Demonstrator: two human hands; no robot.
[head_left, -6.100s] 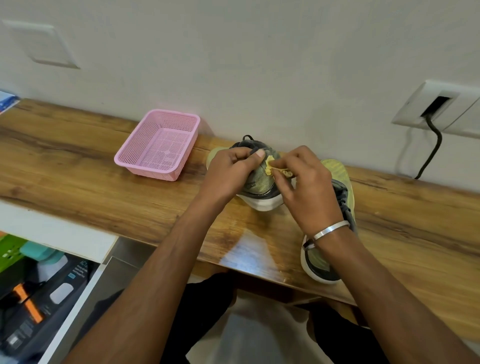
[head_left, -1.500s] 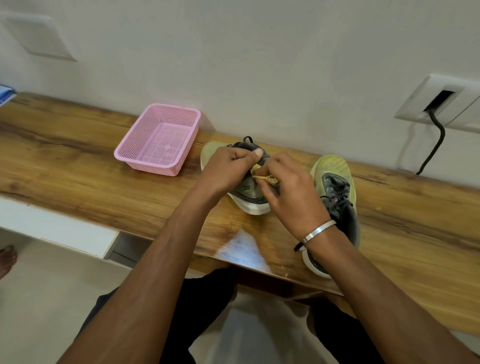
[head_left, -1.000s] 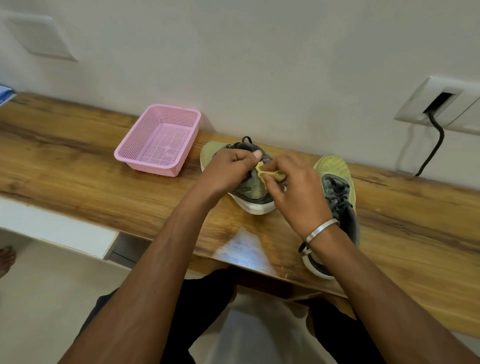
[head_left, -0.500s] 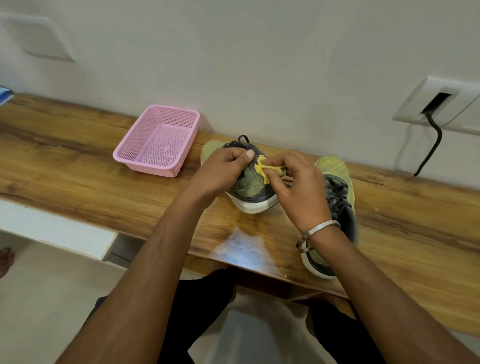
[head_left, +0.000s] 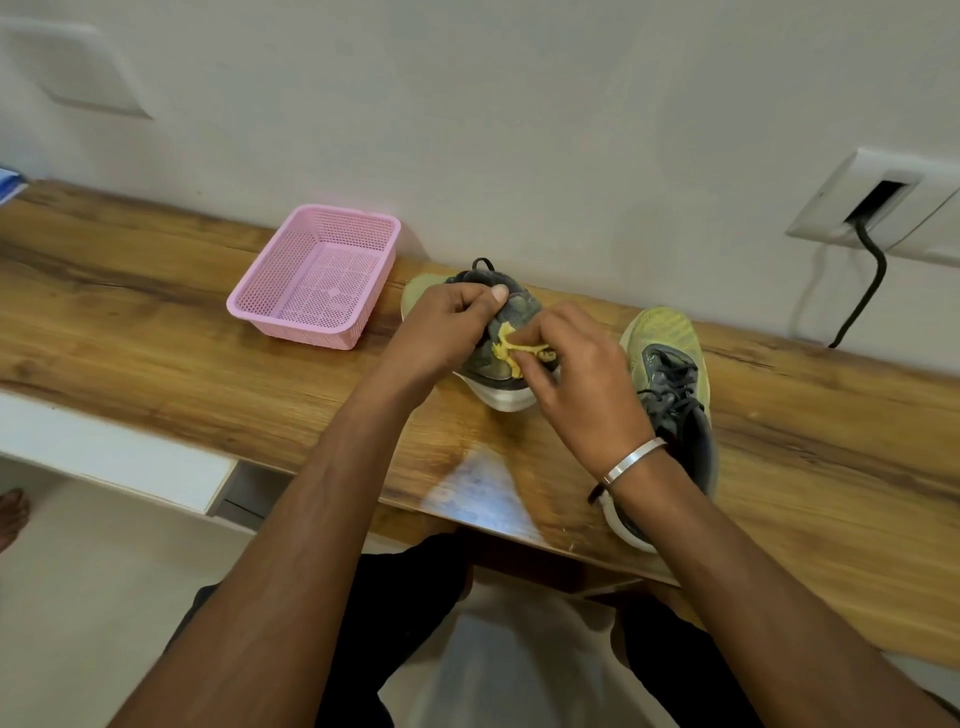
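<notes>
Two grey and lime-green sneakers lie on the wooden shelf (head_left: 156, 338). My left hand (head_left: 441, 332) grips the heel of the left sneaker (head_left: 511, 312), thumb on top, with its white sole turned toward me. My right hand (head_left: 576, 374) pinches a small crumpled yellow cloth (head_left: 511, 349) and presses it against that sneaker's grey side. The right sneaker (head_left: 670, 384) lies beside my right wrist, laces up, partly hidden by my forearm.
A pink mesh basket (head_left: 317, 275) stands on the shelf left of the shoes. A wall socket (head_left: 878, 202) with a black cable hanging from it is at the upper right. A wet patch (head_left: 483, 488) shines near the shelf's front edge. Someone's toes (head_left: 10, 514) show at far left.
My right hand has slid the yellow cloth back and forth over the sneaker's side and now sits slightly lower. My left hand keeps its grip on the heel.
</notes>
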